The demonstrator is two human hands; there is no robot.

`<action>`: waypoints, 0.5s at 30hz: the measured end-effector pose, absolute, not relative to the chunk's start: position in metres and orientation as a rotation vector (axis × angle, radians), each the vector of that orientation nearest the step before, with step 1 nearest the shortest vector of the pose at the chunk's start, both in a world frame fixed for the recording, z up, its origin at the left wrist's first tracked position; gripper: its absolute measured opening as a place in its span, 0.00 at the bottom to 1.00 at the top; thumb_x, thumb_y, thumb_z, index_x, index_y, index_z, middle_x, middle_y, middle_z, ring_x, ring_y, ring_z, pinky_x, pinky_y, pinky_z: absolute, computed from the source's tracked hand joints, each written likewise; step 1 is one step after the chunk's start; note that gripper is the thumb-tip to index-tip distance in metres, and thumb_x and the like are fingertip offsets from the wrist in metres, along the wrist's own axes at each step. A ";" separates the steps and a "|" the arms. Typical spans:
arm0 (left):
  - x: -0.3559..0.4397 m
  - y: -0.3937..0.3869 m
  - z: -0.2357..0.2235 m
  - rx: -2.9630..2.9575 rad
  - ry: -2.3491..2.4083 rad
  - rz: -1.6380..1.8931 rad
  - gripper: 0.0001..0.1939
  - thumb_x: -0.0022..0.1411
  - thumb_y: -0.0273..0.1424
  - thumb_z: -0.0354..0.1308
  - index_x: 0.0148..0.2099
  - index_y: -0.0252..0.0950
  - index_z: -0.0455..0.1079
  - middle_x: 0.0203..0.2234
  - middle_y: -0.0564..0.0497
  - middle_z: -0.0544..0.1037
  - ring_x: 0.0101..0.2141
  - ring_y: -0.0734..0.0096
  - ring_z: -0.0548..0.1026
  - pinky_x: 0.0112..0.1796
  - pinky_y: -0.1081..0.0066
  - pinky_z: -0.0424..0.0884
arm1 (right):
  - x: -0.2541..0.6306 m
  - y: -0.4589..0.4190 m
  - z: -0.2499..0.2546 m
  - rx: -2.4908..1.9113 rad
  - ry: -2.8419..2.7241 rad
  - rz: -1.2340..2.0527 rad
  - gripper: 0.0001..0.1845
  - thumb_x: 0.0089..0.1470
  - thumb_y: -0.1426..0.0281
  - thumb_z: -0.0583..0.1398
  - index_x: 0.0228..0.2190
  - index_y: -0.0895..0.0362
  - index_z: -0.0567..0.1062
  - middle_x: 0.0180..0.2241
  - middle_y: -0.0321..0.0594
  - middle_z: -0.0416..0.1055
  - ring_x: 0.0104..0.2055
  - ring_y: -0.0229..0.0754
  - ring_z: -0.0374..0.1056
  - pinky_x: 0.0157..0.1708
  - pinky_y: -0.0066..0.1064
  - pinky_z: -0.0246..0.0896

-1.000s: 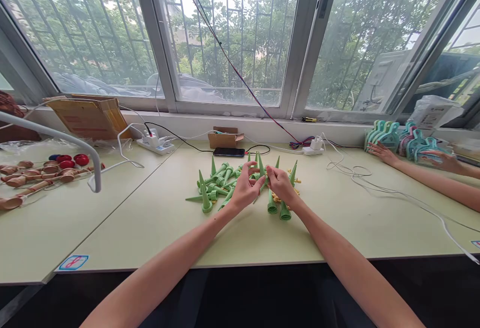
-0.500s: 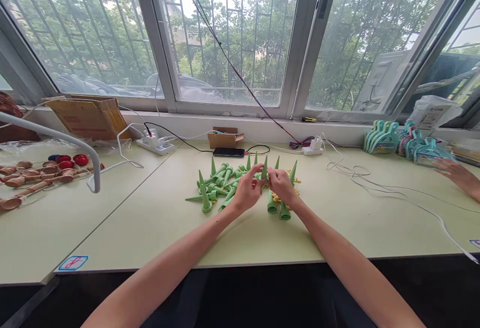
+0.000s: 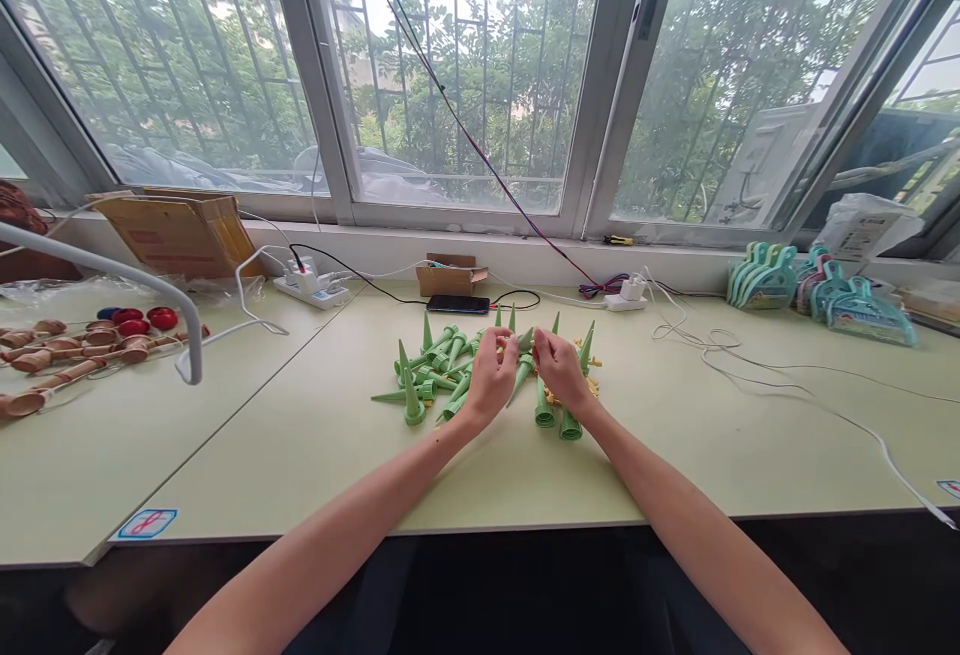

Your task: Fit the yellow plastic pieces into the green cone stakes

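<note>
My left hand [image 3: 495, 373] is closed on a green plastic spike [image 3: 526, 341], which tilts between my two hands. Close beside it, my right hand [image 3: 559, 367] has its fingers curled together in a pinch; whatever they hold is hidden. Several more green hollow spikes [image 3: 412, 403] lie or stand in a heap left of and behind my left hand. Two green spikes [image 3: 570, 425] lie under my right wrist with their round open ends towards me. Small yellow plastic pieces [image 3: 592, 385] show partly behind my right hand.
Behind the heap lie a phone [image 3: 457, 305] and a small cardboard box [image 3: 451, 277]. White cables [image 3: 720, 345] cross the table on the right, near turquoise hanger-like items [image 3: 862, 315]. Wooden toys with balls [image 3: 97, 345] and a white metal bar [image 3: 169, 295] are at left.
The spike between my hands has gone from upright to tilted, and my hands have shifted slightly. Another person's hand at the right edge has left the view.
</note>
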State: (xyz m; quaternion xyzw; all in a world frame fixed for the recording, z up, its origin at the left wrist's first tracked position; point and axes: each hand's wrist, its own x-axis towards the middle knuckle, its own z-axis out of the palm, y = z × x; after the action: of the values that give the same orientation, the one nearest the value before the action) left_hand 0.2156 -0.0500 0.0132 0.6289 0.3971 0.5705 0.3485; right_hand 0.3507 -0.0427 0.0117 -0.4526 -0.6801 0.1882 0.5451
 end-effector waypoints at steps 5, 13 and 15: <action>0.214 -0.052 0.019 1.350 0.937 1.299 0.15 0.67 0.47 0.49 0.40 0.39 0.59 0.18 0.61 0.59 0.15 0.81 0.54 0.15 0.79 0.52 | 0.350 -0.044 0.010 -1.020 -1.713 0.479 0.26 0.65 0.51 0.47 0.22 0.54 0.59 0.21 0.32 0.56 0.23 0.36 0.50 0.25 0.28 0.47; 0.213 -0.055 0.021 1.335 0.813 1.230 0.17 0.62 0.47 0.55 0.39 0.39 0.60 0.17 0.60 0.61 0.15 0.80 0.57 0.14 0.79 0.55 | 0.351 -0.039 0.007 -0.864 -1.567 0.821 0.26 0.62 0.48 0.52 0.23 0.54 0.58 0.19 0.28 0.50 0.18 0.32 0.50 0.18 0.26 0.47; 0.213 -0.055 0.022 1.348 0.781 1.222 0.18 0.62 0.47 0.56 0.39 0.39 0.59 0.17 0.60 0.61 0.15 0.80 0.57 0.14 0.79 0.55 | 0.352 -0.040 0.009 -0.815 -1.542 0.897 0.26 0.60 0.48 0.54 0.22 0.54 0.58 0.19 0.27 0.50 0.17 0.32 0.51 0.16 0.26 0.48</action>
State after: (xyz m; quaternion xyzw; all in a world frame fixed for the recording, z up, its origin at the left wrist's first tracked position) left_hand 0.2130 -0.0552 0.0221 0.5693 0.3296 0.5161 0.5486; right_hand 0.3519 -0.0398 0.0092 -0.3452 -0.6531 0.3800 0.5567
